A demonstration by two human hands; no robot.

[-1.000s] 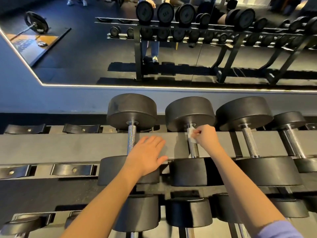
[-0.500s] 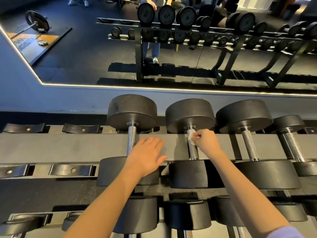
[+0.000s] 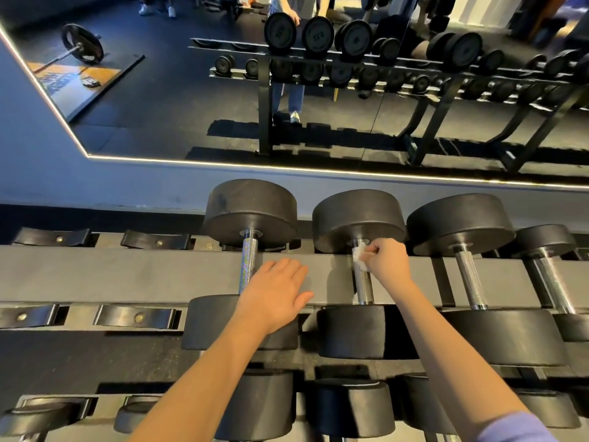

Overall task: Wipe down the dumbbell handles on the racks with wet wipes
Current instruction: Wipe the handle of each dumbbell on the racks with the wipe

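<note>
Right hand (image 3: pixel 387 264) was curled round a white wet wipe (image 3: pixel 359 258), pinching it against the far end of the middle dumbbell handle (image 3: pixel 363 285), just under the far head. That handle ran straight away from the person. Bare steel showed nearer than the hand, so the next stroke would likely pull back along that axis. Left hand (image 3: pixel 277 295) lay flat, fingers straight, on the rack rail (image 3: pixel 127 272) beside the left dumbbell handle (image 3: pixel 248 263), holding nothing.
</note>
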